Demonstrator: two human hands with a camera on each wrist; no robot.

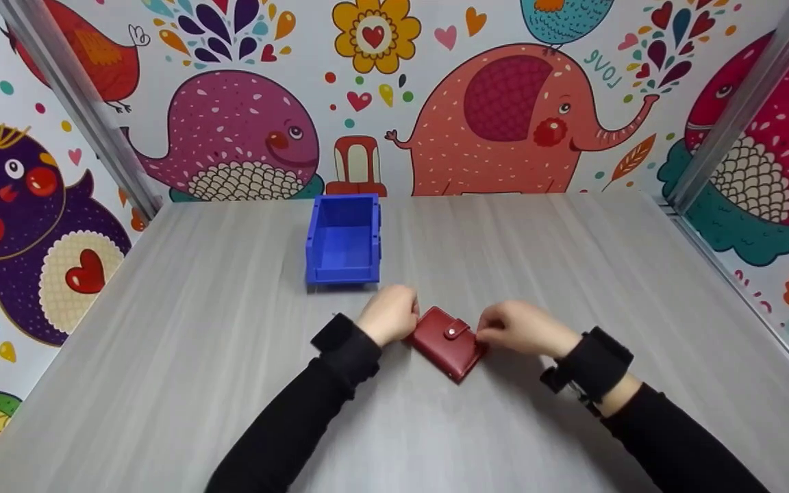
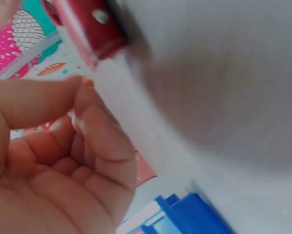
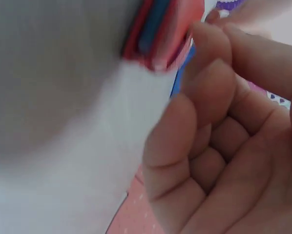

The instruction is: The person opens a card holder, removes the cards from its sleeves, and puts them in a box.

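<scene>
A dark red wallet [image 1: 444, 342] with a snap strap lies at an angle at the middle of the table, low over or on its surface. My left hand [image 1: 389, 316] is at its left corner, thumb and forefinger pinched together; in the left wrist view the wallet [image 2: 90, 29] is blurred just beyond those fingertips. My right hand [image 1: 524, 329] pinches the opposite edge between thumb and forefinger. From the right wrist, the wallet [image 3: 168, 34] shows a bluish layer along its open side, and my right hand [image 3: 219, 122] has its other fingers curled.
A blue plastic bin [image 1: 344, 246] stands on the grey wood-grain table [image 1: 182, 308], beyond my left hand. Walls printed with cartoon animals [image 1: 244, 137] close off the back and sides, with metal posts [image 1: 86, 109] at the corners.
</scene>
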